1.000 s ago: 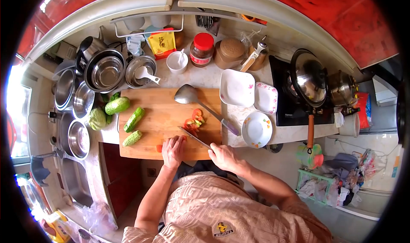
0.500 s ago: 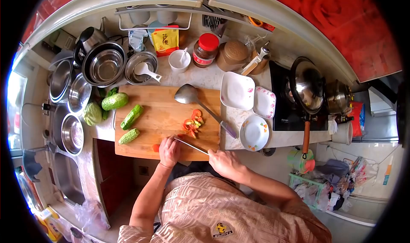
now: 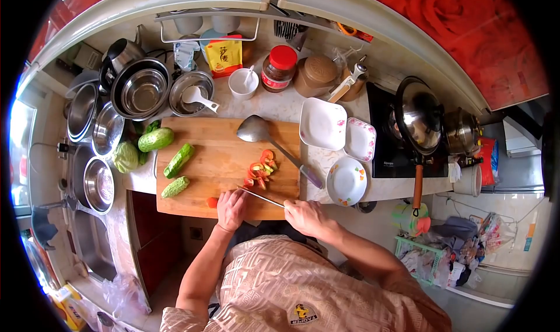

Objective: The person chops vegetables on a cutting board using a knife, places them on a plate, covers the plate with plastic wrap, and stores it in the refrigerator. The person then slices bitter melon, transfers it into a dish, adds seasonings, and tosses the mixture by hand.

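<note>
My right hand (image 3: 306, 217) is closed round the handle of a knife (image 3: 262, 196), whose blade slants up and left over the near edge of the wooden cutting board (image 3: 221, 139). Beside the blade tip, my left hand (image 3: 232, 208) presses curled fingers down at the board; what lies under them is hidden. A small red tomato piece (image 3: 212, 202) sits just left of that hand. Beyond the knife lies a pile of cut tomato (image 3: 259, 170). A ladle (image 3: 253, 129) rests across the board's far right part. Peeled cucumber pieces (image 3: 179, 160) lie on the left.
A whole cucumber (image 3: 156, 139) and a cabbage (image 3: 125, 157) are at the board's left edge. Metal bowls (image 3: 99, 184) crowd the sink side. To the right stand a square dish (image 3: 322, 123), a round plate (image 3: 346, 181) and a lidded wok (image 3: 420, 116) on the cooktop.
The view shifts slightly. The knife handle and right hand stay nearly in place, and the left hand's fingers remain curled near the blade tip.
</note>
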### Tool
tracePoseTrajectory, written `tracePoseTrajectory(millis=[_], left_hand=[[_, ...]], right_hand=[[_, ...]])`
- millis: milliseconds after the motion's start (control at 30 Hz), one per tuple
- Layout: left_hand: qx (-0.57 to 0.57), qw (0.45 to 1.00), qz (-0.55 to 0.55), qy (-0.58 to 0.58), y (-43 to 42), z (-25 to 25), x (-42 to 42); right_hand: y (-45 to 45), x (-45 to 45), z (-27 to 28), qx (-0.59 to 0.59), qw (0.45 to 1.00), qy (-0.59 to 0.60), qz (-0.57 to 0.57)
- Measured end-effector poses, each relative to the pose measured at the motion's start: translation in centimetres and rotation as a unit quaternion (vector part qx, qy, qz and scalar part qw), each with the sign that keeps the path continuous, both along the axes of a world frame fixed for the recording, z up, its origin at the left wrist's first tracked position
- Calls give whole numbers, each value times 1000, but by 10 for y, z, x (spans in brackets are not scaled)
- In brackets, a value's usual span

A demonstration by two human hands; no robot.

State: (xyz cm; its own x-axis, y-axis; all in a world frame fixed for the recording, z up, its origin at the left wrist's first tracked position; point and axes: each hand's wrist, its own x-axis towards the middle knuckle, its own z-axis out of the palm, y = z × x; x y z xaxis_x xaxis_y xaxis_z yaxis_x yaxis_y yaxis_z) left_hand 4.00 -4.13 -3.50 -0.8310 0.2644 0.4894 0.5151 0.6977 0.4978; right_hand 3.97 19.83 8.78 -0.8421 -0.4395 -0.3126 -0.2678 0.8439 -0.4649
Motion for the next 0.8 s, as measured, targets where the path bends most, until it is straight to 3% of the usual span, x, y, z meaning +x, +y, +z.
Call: tracePoseTrajectory(millis=[200,333,467,600,667,800], left_hand=[[-31,999,-14,-26,-3,-5,3],[-26,1000,-6,-3,0,-4,2],[-32,999,-16,-33,-6,9,6],[-50,982,179,-37,-32,42,21],[-61,971,215,-83,-46,48,30],[38,977,150,-146,-48,26,35]], right_hand=[[3,-2,14,27,999,-8,36],[-1,-4,-16,-8,1000,-7,29],[-5,0,-20,-41,998,-30,-47],[-7,11,-18,-78,996,-12,-47],[-13,15,-33,-82,995,-54,-33],[-16,13,-49,-99,989,-70,-80]])
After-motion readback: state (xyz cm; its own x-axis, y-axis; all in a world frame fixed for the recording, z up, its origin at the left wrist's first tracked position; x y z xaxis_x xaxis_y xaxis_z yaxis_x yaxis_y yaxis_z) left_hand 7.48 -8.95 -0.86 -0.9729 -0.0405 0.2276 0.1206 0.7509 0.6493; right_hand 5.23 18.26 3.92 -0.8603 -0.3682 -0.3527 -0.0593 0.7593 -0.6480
